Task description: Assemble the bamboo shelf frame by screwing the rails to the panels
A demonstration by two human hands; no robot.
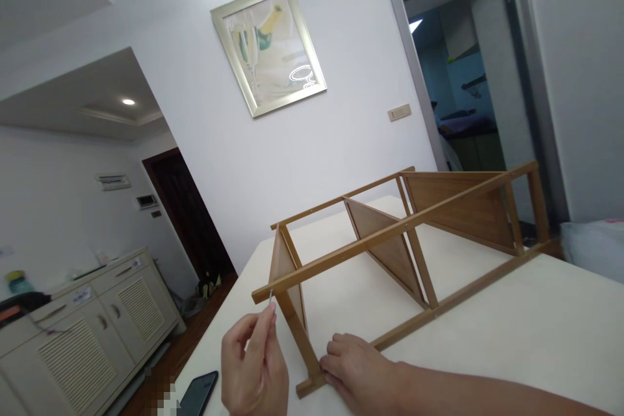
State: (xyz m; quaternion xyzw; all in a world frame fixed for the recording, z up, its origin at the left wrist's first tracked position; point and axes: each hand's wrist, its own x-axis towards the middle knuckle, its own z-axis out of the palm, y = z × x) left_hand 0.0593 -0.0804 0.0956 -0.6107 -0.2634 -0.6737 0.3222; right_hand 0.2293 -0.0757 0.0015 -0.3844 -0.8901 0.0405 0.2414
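lower centre, the left hand (256, 357) pinches a metal rod (271, 297) at a wooden rack (341, 255). the right hand (358, 364) curls its fingers over the rack's corner.

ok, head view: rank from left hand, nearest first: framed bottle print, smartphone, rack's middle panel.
1. Smartphone: on the table, just left of the left hand.
2. Middle panel: inside the wooden rack, ahead and right.
3. Framed bottle print: up on the wall behind.

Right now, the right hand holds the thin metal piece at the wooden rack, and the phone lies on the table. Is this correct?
Wrong hand: in the head view, the left hand holds the thin metal piece at the wooden rack. The rest is correct.
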